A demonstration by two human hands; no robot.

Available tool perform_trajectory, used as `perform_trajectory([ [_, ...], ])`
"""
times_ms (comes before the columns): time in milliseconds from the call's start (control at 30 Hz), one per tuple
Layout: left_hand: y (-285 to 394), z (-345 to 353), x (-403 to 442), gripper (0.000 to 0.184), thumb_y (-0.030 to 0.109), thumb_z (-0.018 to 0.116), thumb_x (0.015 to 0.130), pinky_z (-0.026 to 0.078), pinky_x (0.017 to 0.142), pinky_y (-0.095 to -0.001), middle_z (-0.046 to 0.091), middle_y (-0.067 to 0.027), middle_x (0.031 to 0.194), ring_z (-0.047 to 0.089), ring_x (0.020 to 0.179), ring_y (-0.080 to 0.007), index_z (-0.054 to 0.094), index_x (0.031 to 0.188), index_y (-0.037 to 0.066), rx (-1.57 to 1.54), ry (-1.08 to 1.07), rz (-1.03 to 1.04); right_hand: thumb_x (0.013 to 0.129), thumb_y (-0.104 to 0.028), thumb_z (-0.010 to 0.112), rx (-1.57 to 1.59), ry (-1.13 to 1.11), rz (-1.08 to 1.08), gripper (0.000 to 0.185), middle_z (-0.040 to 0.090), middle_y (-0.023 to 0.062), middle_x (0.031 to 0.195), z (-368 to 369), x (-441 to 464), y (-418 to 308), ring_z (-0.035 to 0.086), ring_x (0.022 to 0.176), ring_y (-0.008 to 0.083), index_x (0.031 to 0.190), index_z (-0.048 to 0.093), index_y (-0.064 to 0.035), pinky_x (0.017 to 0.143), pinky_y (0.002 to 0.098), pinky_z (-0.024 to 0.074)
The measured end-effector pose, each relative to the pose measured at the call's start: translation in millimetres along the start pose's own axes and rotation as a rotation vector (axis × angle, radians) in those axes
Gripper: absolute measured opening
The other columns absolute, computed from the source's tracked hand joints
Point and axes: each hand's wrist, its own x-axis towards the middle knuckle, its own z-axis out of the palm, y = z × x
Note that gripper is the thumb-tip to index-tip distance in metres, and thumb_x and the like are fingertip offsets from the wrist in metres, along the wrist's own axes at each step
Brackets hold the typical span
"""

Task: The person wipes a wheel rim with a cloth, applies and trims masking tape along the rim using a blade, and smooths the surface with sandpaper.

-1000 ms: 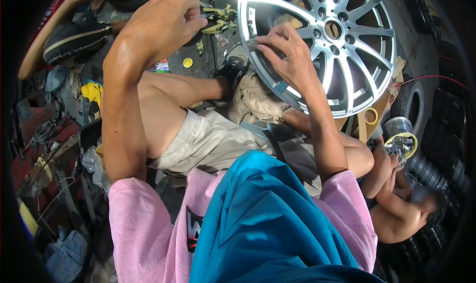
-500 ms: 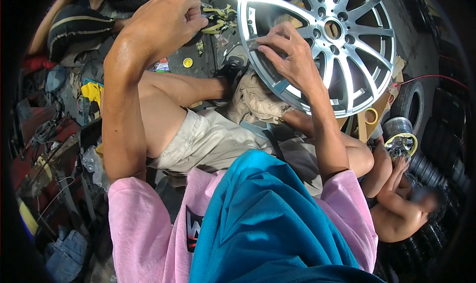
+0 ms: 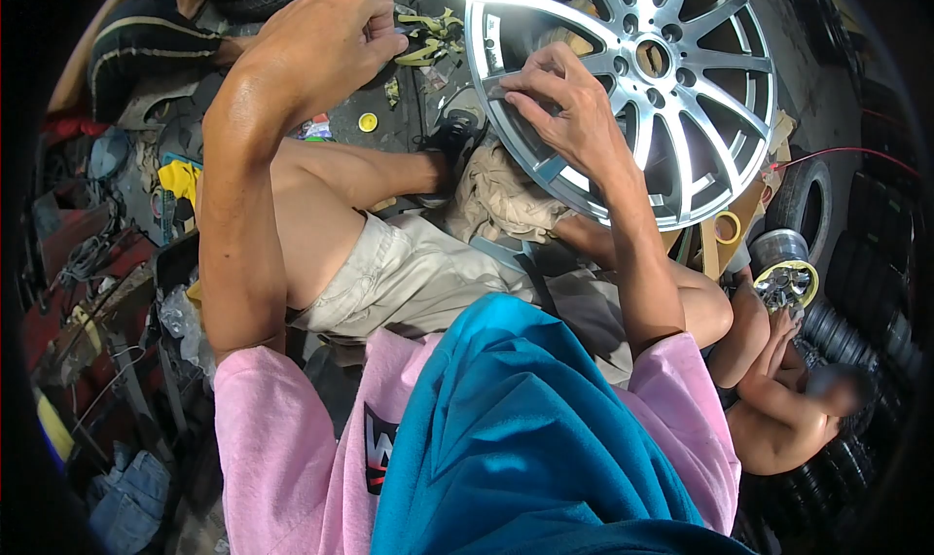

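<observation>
A large silver alloy wheel rim (image 3: 671,117) with several spokes tilts in front of me at the upper right. My right hand (image 3: 569,98) is at the rim's left side, its fingers bent and thumb and fingertips close together by the outer lip. Whatever lies in that pinch is too small to make out. To the left of the rim, my left hand (image 3: 341,25) is raised with its fingers curled closed; its grip is hidden. A crumpled beige cloth (image 3: 501,200) lies below the rim, near my legs.
Torn yellowish tape scraps (image 3: 430,37) and a yellow cap (image 3: 368,122) lie on the floor. A co-worker (image 3: 778,409) sits at the right beside a smaller rim (image 3: 786,278). A tyre (image 3: 806,200) stands behind; tools and clutter (image 3: 88,283) fill the left.
</observation>
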Motion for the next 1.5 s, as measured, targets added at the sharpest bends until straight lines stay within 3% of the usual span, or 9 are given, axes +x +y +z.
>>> perform_trajectory([
  [400,9,4,5,0.024,0.020,0.074,0.095,0.051,0.064,-0.0394,0.064,-0.0166,0.070,0.063,0.063,-0.0257,0.068,0.092,-0.003,0.006,-0.055,-0.039,0.089,-0.011,0.080,0.138,0.058,0.130,0.020,0.064,0.0092,0.104,-20,-9,-7,0.068,0.090,0.0262,0.109,0.080,-0.0086,0.079,0.0386,0.0552],
  [467,30,12,3,0.022,0.020,0.073,0.095,0.053,0.067,-0.0446,0.066,-0.0176,0.072,0.068,0.067,-0.0336,0.069,0.091,-0.002,-0.004,-0.081,-0.064,0.090,-0.011,0.079,0.118,0.125,0.148,0.020,0.064,0.0098,0.102,-31,-20,-5,0.068,0.089,0.0263,0.110,0.079,-0.0076,0.079,0.0372,0.0546],
  [567,27,62,6,0.013,0.016,0.074,0.093,0.054,0.077,-0.0497,0.073,-0.0190,0.099,0.068,0.090,-0.0446,0.072,0.095,0.003,-0.149,-0.004,0.270,0.093,-0.011,0.077,0.056,0.199,0.201,0.021,0.064,0.0105,0.097,-52,-42,-14,0.066,0.086,0.0262,0.113,0.077,-0.0049,0.078,0.0339,0.0527],
  [667,58,71,-4,0.016,0.012,0.070,0.094,0.056,0.087,-0.0507,0.070,-0.0213,0.128,0.070,0.100,-0.0453,0.072,0.103,-0.001,-0.117,-0.128,0.314,0.097,-0.011,0.074,0.087,0.324,0.326,0.021,0.063,0.0110,0.099,-58,-76,-4,0.067,0.085,0.0208,0.115,0.075,0.0001,0.078,0.0323,0.0530],
  [900,83,86,-2,0.023,0.019,0.068,0.097,0.054,0.098,-0.0542,0.056,-0.0335,0.146,0.068,0.111,-0.0475,0.071,0.102,-0.003,0.025,-0.266,0.204,0.105,-0.012,0.068,0.461,0.524,0.548,0.023,0.060,0.0062,0.106,-73,-128,18,0.071,0.093,0.0132,0.119,0.069,0.0056,0.076,0.0257,0.0577],
  [1067,98,101,31,0.027,0.026,0.067,0.100,0.054,0.094,-0.0534,0.065,-0.0312,0.130,0.068,0.109,-0.0471,0.071,0.099,-0.001,-0.073,-0.192,0.273,0.104,-0.010,0.067,0.432,0.512,0.465,0.022,0.064,0.0086,0.110,-84,-113,29,0.072,0.088,0.0144,0.119,0.068,0.0055,0.076,0.0268,0.0580],
  [1233,127,130,73,0.031,0.029,0.068,0.101,0.053,0.081,-0.0525,0.067,-0.0207,0.097,0.068,0.093,-0.0448,0.070,0.091,-0.001,-0.085,-0.043,0.378,0.102,-0.011,0.064,0.079,0.326,0.324,0.023,0.067,0.0170,0.105,-107,-69,50,0.071,0.098,0.0273,0.121,0.067,0.0012,0.086,0.0364,0.0554],
  [1400,155,157,82,0.029,0.027,0.069,0.099,0.055,0.083,-0.0542,0.068,-0.0169,0.103,0.070,0.095,-0.0420,0.070,0.089,0.000,-0.202,0.024,0.514,0.101,-0.017,0.067,0.050,0.203,0.261,0.022,0.068,0.0148,0.105,-111,-30,85,0.068,0.095,0.0305,0.119,0.068,-0.0036,0.084,0.0390,0.0537],
  [1500,172,143,51,0.022,0.021,0.073,0.095,0.057,0.075,-0.0513,0.068,-0.0171,0.099,0.070,0.087,-0.0413,0.069,0.089,0.000,-0.215,-0.039,0.593,0.104,-0.020,0.067,-0.078,0.118,0.049,0.021,0.064,0.0104,0.099,-110,-11,101,0.064,0.083,0.0238,0.116,0.069,-0.0035,0.078,0.0340,0.0534],
])
